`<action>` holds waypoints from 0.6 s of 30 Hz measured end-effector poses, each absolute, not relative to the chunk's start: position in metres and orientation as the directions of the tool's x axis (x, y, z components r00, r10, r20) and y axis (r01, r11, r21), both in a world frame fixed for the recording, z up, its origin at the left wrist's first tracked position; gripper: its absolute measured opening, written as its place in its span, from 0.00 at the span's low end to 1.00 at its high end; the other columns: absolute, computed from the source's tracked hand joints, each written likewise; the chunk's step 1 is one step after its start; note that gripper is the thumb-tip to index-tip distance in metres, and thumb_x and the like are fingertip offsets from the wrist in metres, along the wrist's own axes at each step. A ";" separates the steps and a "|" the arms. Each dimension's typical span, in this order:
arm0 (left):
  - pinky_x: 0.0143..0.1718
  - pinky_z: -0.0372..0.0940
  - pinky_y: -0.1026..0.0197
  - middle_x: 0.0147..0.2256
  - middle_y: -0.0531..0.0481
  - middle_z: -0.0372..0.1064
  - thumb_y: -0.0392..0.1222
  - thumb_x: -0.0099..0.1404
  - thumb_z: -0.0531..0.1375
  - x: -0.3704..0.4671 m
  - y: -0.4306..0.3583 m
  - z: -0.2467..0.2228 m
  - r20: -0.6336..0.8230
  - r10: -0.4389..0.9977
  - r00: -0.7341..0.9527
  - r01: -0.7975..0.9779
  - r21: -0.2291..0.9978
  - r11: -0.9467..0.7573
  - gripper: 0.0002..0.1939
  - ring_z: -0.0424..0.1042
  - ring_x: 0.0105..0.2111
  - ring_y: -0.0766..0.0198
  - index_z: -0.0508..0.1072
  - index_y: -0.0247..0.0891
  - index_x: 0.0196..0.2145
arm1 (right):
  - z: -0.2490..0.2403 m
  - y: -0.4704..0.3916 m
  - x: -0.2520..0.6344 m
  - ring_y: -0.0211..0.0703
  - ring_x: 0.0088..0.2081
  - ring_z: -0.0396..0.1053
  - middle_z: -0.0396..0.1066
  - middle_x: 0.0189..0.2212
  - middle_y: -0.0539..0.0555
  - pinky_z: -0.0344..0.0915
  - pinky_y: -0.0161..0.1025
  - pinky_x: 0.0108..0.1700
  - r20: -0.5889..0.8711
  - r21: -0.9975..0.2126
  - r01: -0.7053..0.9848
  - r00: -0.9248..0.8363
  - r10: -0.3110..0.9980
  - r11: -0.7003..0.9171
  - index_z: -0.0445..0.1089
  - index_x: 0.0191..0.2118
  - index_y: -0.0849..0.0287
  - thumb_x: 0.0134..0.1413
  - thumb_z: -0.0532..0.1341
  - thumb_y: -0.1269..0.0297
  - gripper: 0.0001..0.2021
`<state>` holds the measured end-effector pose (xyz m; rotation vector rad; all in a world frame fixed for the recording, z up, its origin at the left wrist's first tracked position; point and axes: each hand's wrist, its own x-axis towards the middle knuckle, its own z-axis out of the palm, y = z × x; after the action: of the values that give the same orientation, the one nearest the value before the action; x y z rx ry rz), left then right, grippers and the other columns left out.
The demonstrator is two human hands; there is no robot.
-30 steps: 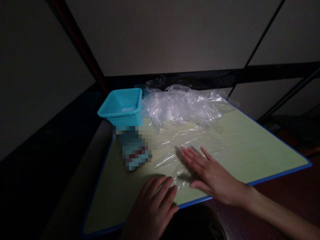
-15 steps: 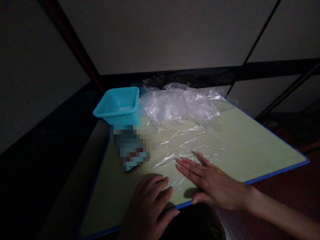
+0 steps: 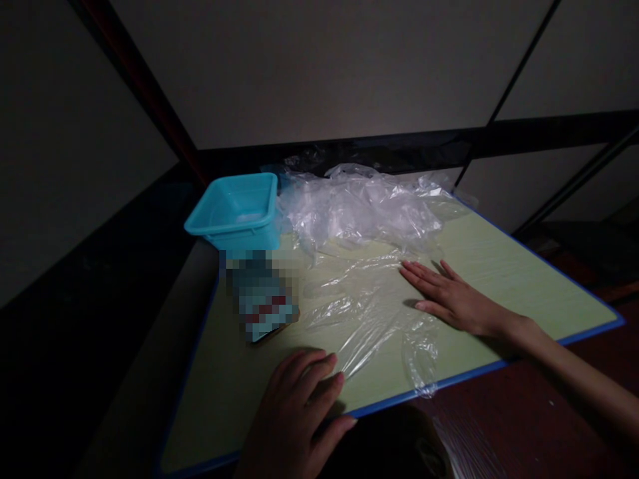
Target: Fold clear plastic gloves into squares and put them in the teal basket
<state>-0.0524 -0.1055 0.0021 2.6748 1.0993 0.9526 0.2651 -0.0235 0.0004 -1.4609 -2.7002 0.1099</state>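
Observation:
A clear plastic bag [image 3: 364, 313] lies spread and wrinkled on the pale yellow table [image 3: 514, 293], one end reaching over the front edge. My right hand [image 3: 452, 299] rests palm down on the bag's right side, fingers stretched out. Near the front edge, my left hand [image 3: 304, 406] is open with its fingers loosely curved, close to the bag's lower left corner. I see nothing held in either hand. Behind the flat bag lies a crumpled heap of clear plastic bags [image 3: 359, 206].
At the back left stands a turquoise plastic basin [image 3: 232, 213]. In front of it lies a flat rectangular object [image 3: 264, 299], pixelated in the picture. A blue edge strip [image 3: 389, 402] borders the table, and a pale wall panel [image 3: 319, 73] rises behind.
My right hand has slid away and to the right across the bag. The bag's right part now shows, hanging over the front edge. My left hand has hardly moved.

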 end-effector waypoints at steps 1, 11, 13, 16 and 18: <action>0.43 0.67 0.50 0.40 0.46 0.73 0.42 0.64 0.56 -0.053 -0.105 0.002 0.506 0.666 0.548 0.608 0.306 -0.733 0.09 0.69 0.42 0.55 0.73 0.38 0.39 | 0.000 -0.021 0.268 0.50 0.63 0.41 0.38 0.64 0.54 0.37 0.62 0.60 0.035 -0.097 0.844 -0.527 0.849 0.527 0.30 0.65 0.48 0.62 0.42 0.49 0.29; 0.51 0.56 0.45 0.49 0.39 0.67 0.35 0.64 0.53 -0.059 -0.107 -0.011 0.512 0.672 0.535 0.749 0.080 -0.658 0.16 0.64 0.50 0.52 0.65 0.30 0.49 | -0.009 -0.028 0.257 0.47 0.63 0.40 0.42 0.64 0.55 0.40 0.57 0.60 0.077 -0.029 0.917 -0.395 0.915 0.398 0.39 0.65 0.56 0.61 0.40 0.45 0.31; 0.53 0.54 0.47 0.49 0.40 0.67 0.34 0.64 0.53 -0.059 -0.108 -0.012 0.539 0.659 0.524 0.754 0.067 -0.654 0.16 0.64 0.50 0.54 0.65 0.30 0.50 | -0.012 -0.031 0.253 0.46 0.63 0.40 0.42 0.63 0.55 0.40 0.56 0.61 0.091 -0.011 0.935 -0.351 0.932 0.353 0.42 0.64 0.58 0.61 0.38 0.45 0.32; 0.53 0.54 0.50 0.48 0.43 0.69 0.32 0.64 0.52 -0.057 -0.110 -0.009 0.561 0.633 0.533 0.737 0.058 -0.673 0.15 0.65 0.50 0.57 0.66 0.32 0.49 | -0.015 -0.036 0.244 0.46 0.63 0.41 0.43 0.63 0.56 0.41 0.56 0.60 0.113 0.008 0.961 -0.275 0.955 0.276 0.44 0.64 0.60 0.60 0.36 0.44 0.33; 0.52 0.56 0.53 0.48 0.45 0.70 0.33 0.65 0.51 -0.053 -0.111 -0.005 0.562 0.627 0.539 0.730 0.060 -0.681 0.14 0.66 0.49 0.58 0.67 0.32 0.48 | -0.017 -0.038 0.238 0.46 0.63 0.42 0.44 0.63 0.57 0.42 0.56 0.60 0.145 0.009 0.975 -0.223 0.964 0.224 0.44 0.64 0.62 0.60 0.35 0.44 0.33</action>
<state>-0.0525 -0.1112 -0.0047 2.9120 1.2978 0.9392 0.2379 -0.0382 -0.0173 -1.8864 -2.3708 -0.1489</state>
